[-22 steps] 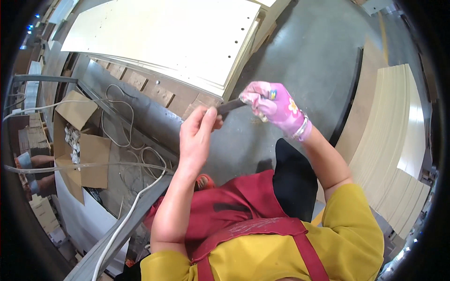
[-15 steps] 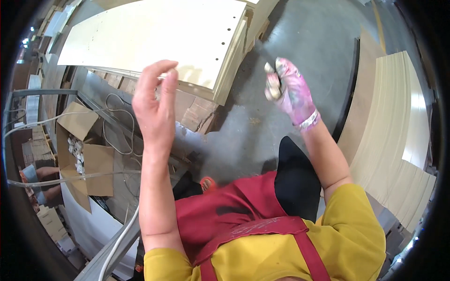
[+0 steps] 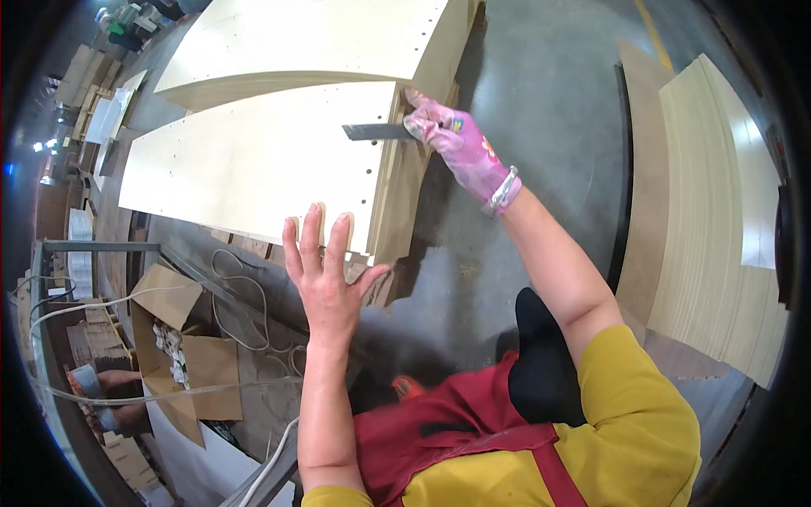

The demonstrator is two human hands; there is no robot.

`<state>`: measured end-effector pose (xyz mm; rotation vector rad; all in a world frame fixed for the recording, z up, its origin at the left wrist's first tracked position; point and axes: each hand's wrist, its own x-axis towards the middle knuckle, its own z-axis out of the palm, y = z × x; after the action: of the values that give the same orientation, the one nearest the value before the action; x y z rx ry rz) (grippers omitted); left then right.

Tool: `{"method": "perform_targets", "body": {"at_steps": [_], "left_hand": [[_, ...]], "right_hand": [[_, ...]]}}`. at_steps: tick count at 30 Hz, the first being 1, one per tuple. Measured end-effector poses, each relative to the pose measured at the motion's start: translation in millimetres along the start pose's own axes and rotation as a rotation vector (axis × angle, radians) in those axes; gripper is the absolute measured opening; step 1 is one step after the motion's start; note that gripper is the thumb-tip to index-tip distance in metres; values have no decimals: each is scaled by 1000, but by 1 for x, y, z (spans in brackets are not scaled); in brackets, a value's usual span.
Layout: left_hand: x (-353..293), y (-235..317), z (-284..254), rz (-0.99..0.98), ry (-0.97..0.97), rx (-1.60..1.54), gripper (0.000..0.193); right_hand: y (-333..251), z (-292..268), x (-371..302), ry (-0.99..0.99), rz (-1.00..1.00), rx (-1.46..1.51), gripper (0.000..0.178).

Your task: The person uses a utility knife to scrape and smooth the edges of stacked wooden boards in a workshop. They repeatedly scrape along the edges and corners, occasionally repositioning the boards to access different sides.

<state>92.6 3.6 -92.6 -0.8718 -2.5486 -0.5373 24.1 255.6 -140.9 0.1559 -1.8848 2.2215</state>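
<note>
From afar I see the pink-gloved right hand [image 3: 460, 148] gripping a dark flat strip [image 3: 376, 132] over the pale board stack [image 3: 253, 160] at the frame's upper centre, while the bare left hand [image 3: 328, 291] is spread wide at the stack's lower edge

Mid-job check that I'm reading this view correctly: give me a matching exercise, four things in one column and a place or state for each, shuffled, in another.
Things
1. bare left grip
2. flat dark metal strip
3. brown cardboard box
4. tall stack of thin pale boards

Places or states
A. at the left of the view, flaps spread
B. along the right side of the view
C. fingers spread over the near edge of a flat cream panel
D. held in the pink-gloved right grip

Pairs: 1-C, 2-D, 3-A, 4-B
</note>
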Motion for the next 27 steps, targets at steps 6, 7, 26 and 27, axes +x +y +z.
{"method": "perform_targets", "body": {"at_steps": [6, 7, 26, 27], "left_hand": [[-2, -16, -1, 50, 44, 10, 65], [-3, -17, 0, 49, 64, 6, 64], [-2, -20, -2, 83, 117, 29, 53], [-1, -20, -1, 87, 137, 20, 49]], "right_hand": [[-15, 13, 13, 179, 164, 268, 15], [-12, 13, 15, 183, 160, 279, 15], [0, 25, 7, 266, 124, 416, 16], [3, 23, 10, 262, 115, 420, 15]]}}
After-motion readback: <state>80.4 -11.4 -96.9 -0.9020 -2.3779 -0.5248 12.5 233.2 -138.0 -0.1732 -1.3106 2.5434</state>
